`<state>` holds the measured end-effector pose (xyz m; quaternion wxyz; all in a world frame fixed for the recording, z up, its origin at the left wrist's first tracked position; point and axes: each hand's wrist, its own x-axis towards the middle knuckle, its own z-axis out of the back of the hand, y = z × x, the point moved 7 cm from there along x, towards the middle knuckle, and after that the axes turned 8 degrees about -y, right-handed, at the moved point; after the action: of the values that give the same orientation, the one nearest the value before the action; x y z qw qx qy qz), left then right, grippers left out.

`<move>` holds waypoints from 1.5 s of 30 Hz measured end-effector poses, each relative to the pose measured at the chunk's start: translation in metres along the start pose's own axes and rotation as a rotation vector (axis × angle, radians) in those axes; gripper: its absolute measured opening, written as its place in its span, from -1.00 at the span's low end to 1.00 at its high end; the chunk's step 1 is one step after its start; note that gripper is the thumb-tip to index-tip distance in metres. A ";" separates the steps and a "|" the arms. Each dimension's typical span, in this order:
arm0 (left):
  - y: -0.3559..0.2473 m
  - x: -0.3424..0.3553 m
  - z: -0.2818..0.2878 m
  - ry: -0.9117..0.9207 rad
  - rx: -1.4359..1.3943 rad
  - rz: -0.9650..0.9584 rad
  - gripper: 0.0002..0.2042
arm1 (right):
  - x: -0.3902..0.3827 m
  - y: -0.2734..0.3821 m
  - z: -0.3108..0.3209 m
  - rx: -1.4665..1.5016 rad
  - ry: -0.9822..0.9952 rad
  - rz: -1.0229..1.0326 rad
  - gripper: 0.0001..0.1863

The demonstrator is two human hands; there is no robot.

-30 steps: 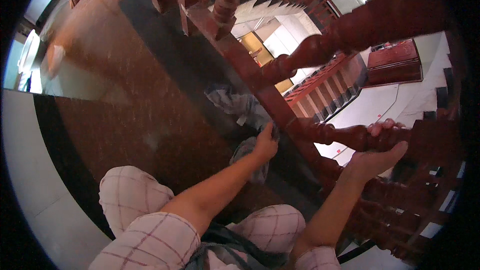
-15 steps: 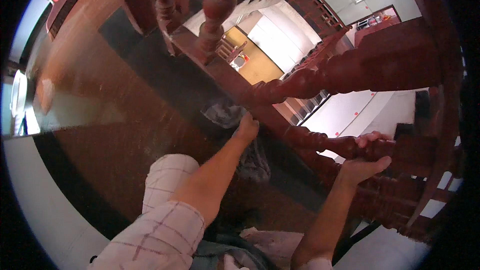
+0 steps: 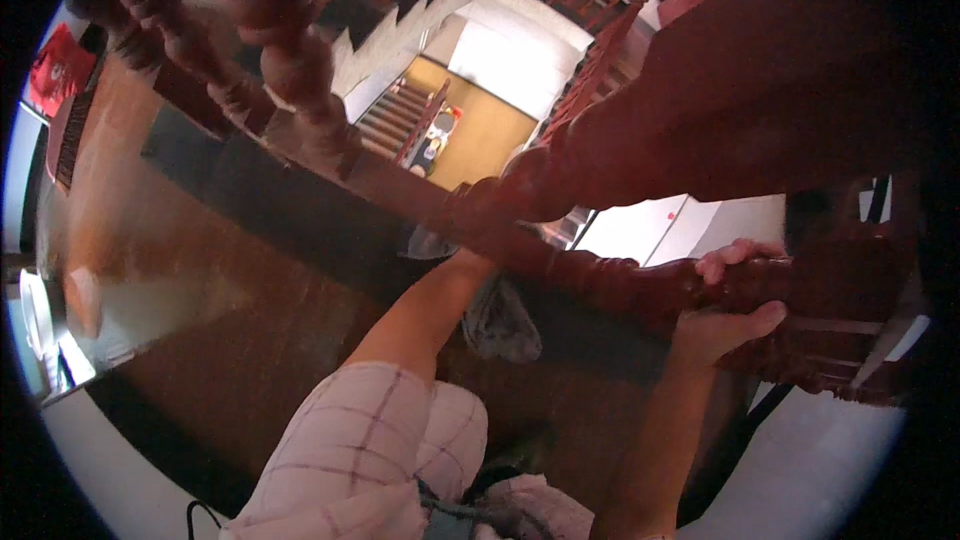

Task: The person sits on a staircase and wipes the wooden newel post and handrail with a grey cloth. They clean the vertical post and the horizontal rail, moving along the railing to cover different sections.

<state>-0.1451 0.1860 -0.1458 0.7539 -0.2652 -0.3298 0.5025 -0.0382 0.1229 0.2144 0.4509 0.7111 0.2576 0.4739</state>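
Gripping a turned red-brown baluster [image 3: 665, 285] with the right hand [image 3: 733, 285], fingers over its far side and thumb on the near. Reaching to the foot of the railing with the left hand [image 3: 476, 258], mostly hidden behind the lower rail [image 3: 400, 195]; cannot tell whether open or closed on anything. Just beside that hand, to its left and its right, grey cloth [image 3: 501, 326] at the dark floor border [image 3: 270, 195]; unclear whether 1 piece or 2.

Seemingly midway, judging by the cloth and the outstretched reach; no telling finished stretches from remaining ones along the border.

Edges to mind: the lower rail close over the left hand, thick balusters [image 3: 300, 80] ahead and to its left, and beyond both hands a stairwell down to a yellow floor [image 3: 495, 135]. Tightest beneath the rail; widest over the brown floor [image 3: 250, 290], left of the left hand. Well apart at far left, a broom [image 3: 72, 135].
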 end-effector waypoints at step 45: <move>-0.118 0.030 0.020 0.893 -0.762 0.745 -0.67 | -0.007 -0.002 0.010 0.093 -0.091 -0.078 -0.67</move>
<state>-0.0829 0.1732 -0.0396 0.4493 -0.7882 -0.0283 0.4197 -0.0319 0.1144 0.2084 0.4466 0.7417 0.2860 0.4107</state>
